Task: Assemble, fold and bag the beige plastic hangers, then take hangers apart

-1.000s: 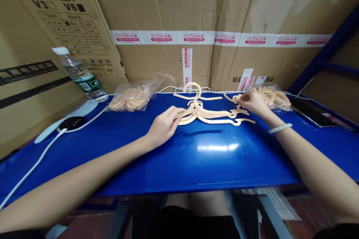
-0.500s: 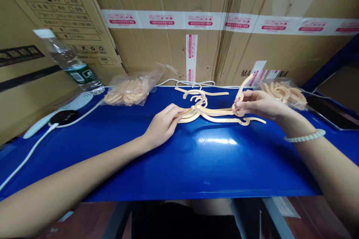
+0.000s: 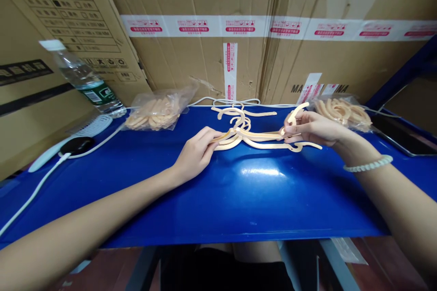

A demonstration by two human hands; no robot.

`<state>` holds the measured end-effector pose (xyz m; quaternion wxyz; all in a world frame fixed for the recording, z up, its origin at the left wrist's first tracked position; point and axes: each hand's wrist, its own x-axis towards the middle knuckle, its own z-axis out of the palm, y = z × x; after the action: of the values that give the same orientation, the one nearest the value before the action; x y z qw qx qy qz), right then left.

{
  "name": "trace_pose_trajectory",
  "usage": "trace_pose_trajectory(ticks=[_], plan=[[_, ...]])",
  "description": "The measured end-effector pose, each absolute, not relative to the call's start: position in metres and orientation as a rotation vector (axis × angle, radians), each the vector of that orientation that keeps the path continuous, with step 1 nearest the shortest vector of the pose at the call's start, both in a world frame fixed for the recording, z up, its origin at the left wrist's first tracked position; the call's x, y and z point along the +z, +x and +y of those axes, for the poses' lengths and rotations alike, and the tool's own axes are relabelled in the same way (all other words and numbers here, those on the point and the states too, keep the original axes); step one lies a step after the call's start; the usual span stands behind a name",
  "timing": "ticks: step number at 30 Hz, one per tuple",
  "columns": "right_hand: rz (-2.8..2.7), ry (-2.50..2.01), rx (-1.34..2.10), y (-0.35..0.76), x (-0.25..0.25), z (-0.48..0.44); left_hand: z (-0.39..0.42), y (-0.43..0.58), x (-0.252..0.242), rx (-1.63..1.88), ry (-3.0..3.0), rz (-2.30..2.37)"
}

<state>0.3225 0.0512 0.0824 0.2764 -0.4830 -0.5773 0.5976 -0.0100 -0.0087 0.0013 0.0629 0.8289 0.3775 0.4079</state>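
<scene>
A stack of thin cream plastic hangers (image 3: 259,138) lies on the blue table (image 3: 239,195), hooks pointing to the back. My left hand (image 3: 196,152) rests on the stack's left arm, fingers curled around its end. My right hand (image 3: 309,128) pinches a single curved cream hanger piece (image 3: 295,112) lifted above the stack's right end. A beaded bracelet (image 3: 368,163) circles my right wrist.
Two clear bags of cream parts sit at the back, a left bag (image 3: 155,111) and a right bag (image 3: 343,111). A water bottle (image 3: 85,81), a white handheld fan (image 3: 73,138) and a white cable stand at left. A phone (image 3: 399,134) lies far right. Cardboard boxes (image 3: 232,31) wall the back.
My right hand has picked a curved piece up from the pile near the right bag and brought it over the stack's right end. My left hand has stayed on the stack.
</scene>
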Motion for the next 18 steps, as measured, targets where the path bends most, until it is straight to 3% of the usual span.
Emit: trace_pose_trajectory(ticks=[18], plan=[[-1.669,-1.226,1.704,0.3201,0.0844,0.0464,-0.0096,-0.0098,0.0011,1.253,2.53,1.135]])
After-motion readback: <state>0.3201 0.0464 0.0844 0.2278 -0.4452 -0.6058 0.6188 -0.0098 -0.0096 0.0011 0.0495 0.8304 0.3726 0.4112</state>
